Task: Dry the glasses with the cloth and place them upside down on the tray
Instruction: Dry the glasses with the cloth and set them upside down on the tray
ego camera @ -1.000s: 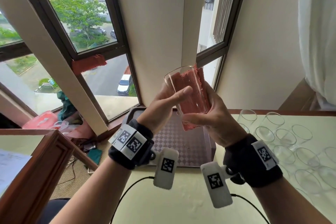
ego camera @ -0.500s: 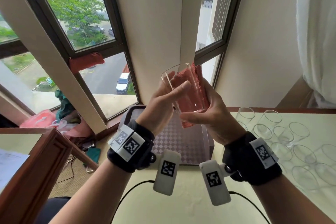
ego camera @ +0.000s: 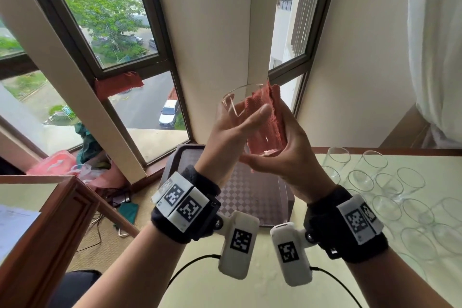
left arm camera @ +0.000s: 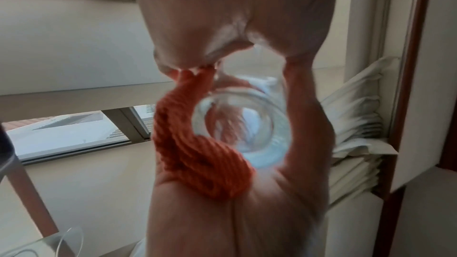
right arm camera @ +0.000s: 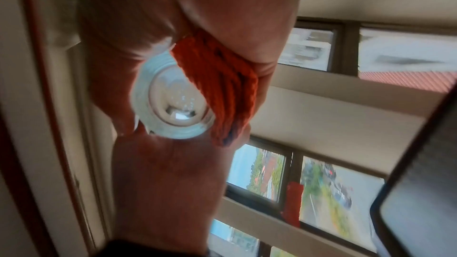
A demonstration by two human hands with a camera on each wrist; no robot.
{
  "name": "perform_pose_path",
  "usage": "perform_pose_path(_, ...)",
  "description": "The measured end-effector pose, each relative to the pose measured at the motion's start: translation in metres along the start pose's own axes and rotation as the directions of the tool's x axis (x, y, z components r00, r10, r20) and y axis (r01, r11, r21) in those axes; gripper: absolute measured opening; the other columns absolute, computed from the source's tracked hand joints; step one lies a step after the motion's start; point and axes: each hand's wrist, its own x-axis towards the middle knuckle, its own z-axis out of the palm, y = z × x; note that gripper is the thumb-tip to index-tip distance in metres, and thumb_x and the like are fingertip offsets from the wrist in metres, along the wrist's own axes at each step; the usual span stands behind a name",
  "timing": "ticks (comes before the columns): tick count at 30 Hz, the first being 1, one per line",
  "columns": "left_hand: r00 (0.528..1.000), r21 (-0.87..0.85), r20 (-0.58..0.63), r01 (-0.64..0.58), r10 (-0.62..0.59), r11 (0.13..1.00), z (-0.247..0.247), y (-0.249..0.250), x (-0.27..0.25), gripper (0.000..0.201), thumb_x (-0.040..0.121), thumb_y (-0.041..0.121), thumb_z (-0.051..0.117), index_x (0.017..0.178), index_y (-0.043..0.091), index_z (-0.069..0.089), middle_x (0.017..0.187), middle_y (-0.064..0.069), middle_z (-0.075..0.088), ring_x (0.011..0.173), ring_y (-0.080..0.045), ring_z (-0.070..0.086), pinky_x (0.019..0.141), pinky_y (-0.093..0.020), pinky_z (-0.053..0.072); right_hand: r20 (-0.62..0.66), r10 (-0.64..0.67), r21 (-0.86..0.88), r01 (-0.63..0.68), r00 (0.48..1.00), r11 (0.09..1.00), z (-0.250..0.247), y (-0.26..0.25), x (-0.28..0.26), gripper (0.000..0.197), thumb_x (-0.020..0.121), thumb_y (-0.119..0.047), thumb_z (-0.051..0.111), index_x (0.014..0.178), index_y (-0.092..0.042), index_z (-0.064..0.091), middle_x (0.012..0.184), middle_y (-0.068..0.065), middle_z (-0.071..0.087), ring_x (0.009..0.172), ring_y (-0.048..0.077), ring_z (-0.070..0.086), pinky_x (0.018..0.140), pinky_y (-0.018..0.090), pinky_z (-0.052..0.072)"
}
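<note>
Glass (ego camera: 240, 117) rising slightly since earlier; left hand (ego camera: 230, 137) gripping it, right hand (ego camera: 287, 155) curling cloth (ego camera: 265, 120) around it, drying ongoing.

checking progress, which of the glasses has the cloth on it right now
The glass held up in both hands, left hand and right hand, with the orange cloth. The glasses on the table have none.

Glasses (ego camera: 412, 210) cut off at right

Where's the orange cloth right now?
In the head view it is mid-frame, the cloth wrapped against the raised glass, under the right hand.
</note>
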Motion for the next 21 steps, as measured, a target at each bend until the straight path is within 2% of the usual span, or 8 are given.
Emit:
perform_pose_path(2, 0.999, -0.009, 0.053, 0.013, -0.012, 1.0, -0.001, 0.002, -0.002, 0.05, 0.083, 0.029, 0.07, 0.126, 0.018, 0.048, 0.109, -0.004, 0.068, 0.099, -0.02, 0.071, 0.084, -0.034, 0.06, 0.025, 0.054, 0.133, -0.056, 0.998, 0.989, -0.002, 0.001, -0.003, 0.082, 0.077, 0.003, 0.076, 0.148, -0.014, 0.037, 0.134, 0.009, 0.061, 0.125, 0.022, 0.06, 0.103, 0.046, 0.051)
perform_pose_path(5, 0.988, 0.05, 0.145, 0.055, -0.061, 0.997, -0.005, 0.006, -0.003, 0.068, 0.08, 0.041, 0.065, 0.138, 0.01, 0.046, 0.115, -0.009, 0.065, 0.114, -0.034, 0.062, 0.106, -0.058, 0.045, 0.023, 0.117, 0.224, -0.12, 0.993, 0.967, -0.006, 0.003, -0.003, 0.076, 0.076, 0.0, 0.068, 0.145, -0.013, 0.04, 0.132, 0.014, 0.062, 0.122, 0.029, 0.062, 0.103, 0.053, 0.049)
perform_pose_path(8, 0.992, 0.06, 0.106, 0.065, -0.071, 0.996, -0.009, 0.003, 0.0, 0.053, 0.088, 0.024, 0.059, 0.136, 0.007, 0.046, 0.124, -0.011, 0.064, 0.12, -0.03, 0.061, 0.106, -0.051, 0.045, -0.026, 0.088, 0.14, -0.084, 0.996, 0.987, -0.007, 0.002, -0.002, 0.081, 0.075, -0.004, 0.075, 0.147, -0.013, 0.039, 0.133, 0.009, 0.062, 0.123, 0.024, 0.062, 0.105, 0.049, 0.049)
perform_pose_path(11, 0.995, 0.044, 0.075, 0.059, -0.062, 0.997, -0.005, 0.003, -0.002, 0.044, 0.089, 0.011, 0.067, 0.127, 0.01, 0.045, 0.119, -0.004, 0.07, 0.109, -0.015, 0.067, 0.086, -0.028, 0.055, -0.061, -0.019, -0.07, 0.015, 0.998, 0.997, -0.006, 0.006, -0.001, 0.099, 0.072, -0.002, 0.085, 0.153, -0.01, 0.028, 0.143, 0.006, 0.054, 0.132, 0.015, 0.054, 0.11, 0.035, 0.045)
perform_pose_path(14, 0.996, 0.091, 0.087, 0.027, -0.035, 0.996, 0.0, 0.004, -0.004, 0.052, 0.076, 0.029, 0.068, 0.119, 0.026, 0.04, 0.113, 0.011, 0.064, 0.094, 0.007, 0.067, 0.07, -0.007, 0.051, -0.033, -0.063, -0.09, 0.06, 0.997, 0.994, -0.005, 0.006, -0.002, 0.102, 0.071, 0.005, 0.085, 0.153, -0.008, 0.025, 0.147, 0.009, 0.049, 0.136, 0.015, 0.05, 0.111, 0.033, 0.044)
perform_pose_path(17, 0.997, 0.082, 0.08, -0.01, 0.004, 0.997, 0.002, 0.002, -0.005, 0.045, 0.075, 0.032, 0.06, 0.116, 0.026, 0.043, 0.115, 0.008, 0.061, 0.095, 0.004, 0.067, 0.076, -0.01, 0.052, 0.012, -0.002, 0.028, 0.002, 1.0, 1.0, -0.005, 0.001, -0.006, 0.093, 0.073, 0.001, 0.082, 0.15, -0.014, 0.032, 0.14, 0.003, 0.057, 0.13, 0.016, 0.056, 0.105, 0.04, 0.05)
perform_pose_path(19, 0.997, 0.073, 0.082, -0.013, 0.007, 0.997, -0.001, 0.0, -0.006, 0.055, 0.082, 0.032, 0.059, 0.131, 0.01, 0.045, 0.113, -0.001, 0.064, 0.098, -0.006, 0.069, 0.081, -0.022, 0.056, 0.029, 0.044, 0.116, -0.047, 0.999, 0.992, -0.005, 0.002, -0.009, 0.084, 0.073, 0.0, 0.076, 0.146, -0.014, 0.038, 0.134, 0.004, 0.062, 0.125, 0.02, 0.061, 0.1, 0.039, 0.053)
perform_pose_path(21, 0.995, 0.127, 0.094, 0.011, -0.023, 0.992, -0.005, -0.001, -0.006, 0.062, 0.089, 0.037, 0.058, 0.14, 0.007, 0.041, 0.117, -0.004, 0.065, 0.106, -0.012, 0.067, 0.086, -0.027, 0.056, 0.032, 0.067, 0.141, -0.071, 0.997, 0.987, -0.007, 0.004, -0.008, 0.081, 0.073, 0.003, 0.073, 0.145, -0.009, 0.039, 0.131, 0.009, 0.064, 0.121, 0.024, 0.063, 0.099, 0.039, 0.054)
